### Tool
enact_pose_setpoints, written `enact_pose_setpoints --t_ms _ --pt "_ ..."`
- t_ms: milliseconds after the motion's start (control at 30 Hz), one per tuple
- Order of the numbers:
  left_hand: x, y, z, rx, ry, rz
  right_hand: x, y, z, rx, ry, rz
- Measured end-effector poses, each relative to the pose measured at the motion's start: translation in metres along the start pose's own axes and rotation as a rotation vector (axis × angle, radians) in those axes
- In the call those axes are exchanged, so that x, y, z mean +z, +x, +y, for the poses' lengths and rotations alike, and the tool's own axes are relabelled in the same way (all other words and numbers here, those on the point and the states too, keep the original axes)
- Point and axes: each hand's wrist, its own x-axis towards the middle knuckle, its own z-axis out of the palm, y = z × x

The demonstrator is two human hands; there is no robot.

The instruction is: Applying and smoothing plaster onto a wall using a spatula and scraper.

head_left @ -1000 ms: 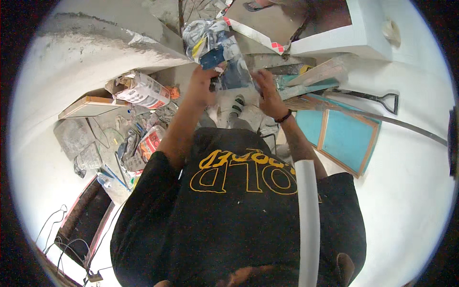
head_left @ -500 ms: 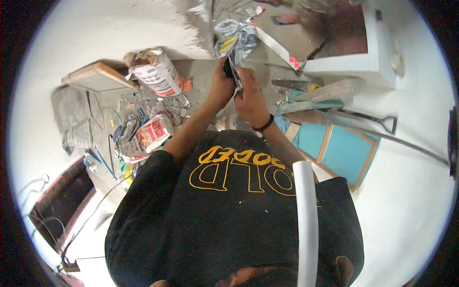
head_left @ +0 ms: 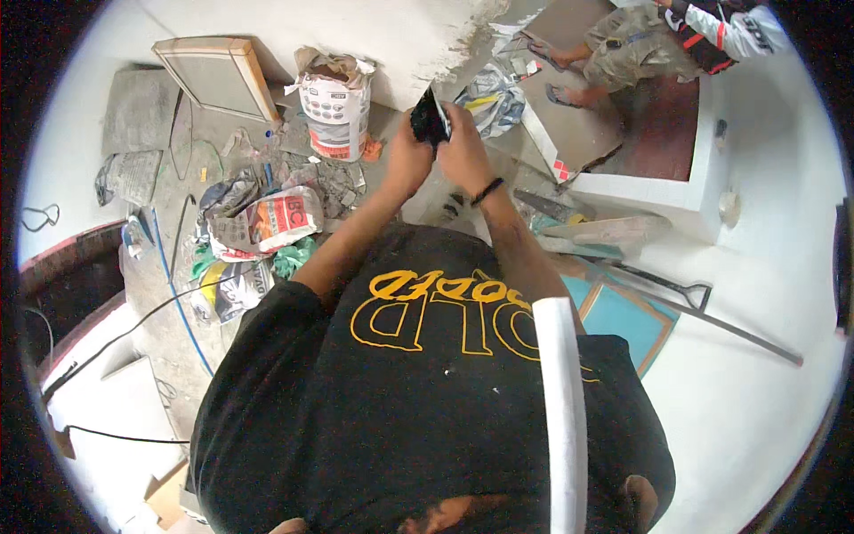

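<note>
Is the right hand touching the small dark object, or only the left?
Touching. The head view shows both the right hand and left hand closed around the small dark object, no gap visible.

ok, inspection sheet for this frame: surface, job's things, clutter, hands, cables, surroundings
Surface: dusty grey floor, littered.
Job's things: small dark object, held up in front of the chest by both hands.
Clutter: upright sack, fallen sacks, framed panel, blue panel, shovel.
Hands: left hand and right hand both closed on the object; black band on the right wrist.
Cables: black cable, blue line on the floor.
Surroundings: white wall; another person crouching at upper right.
</note>
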Motion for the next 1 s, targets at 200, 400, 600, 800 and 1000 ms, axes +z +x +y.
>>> enact_pose_setpoints --t_ms 200,400,600,800,1000 --pt "-0.046 0.001 -0.019 0.108 0.267 0.055 -0.001 0.004 0.089 0.396 0.56 -0.308" --pt "-0.094 -0.006 -0.008 0.711 0.709 0.159 -0.022 -0.025 0.08 0.383 1.076 -0.489" --pt "-0.112 -0.012 0.009 0.869 0.788 0.067 0.001 0.005 0.021 0.346 1.079 -0.603" --pt "-0.159 -0.042 0.025 -0.168 -0.189 0.188 -0.019 0.04 0.004 0.256 0.968 -0.794" --pt "-0.179 -0.059 0.003 -0.235 -0.236 -0.144 0.01 0.089 -0.024 0.285 1.05 -1.439"
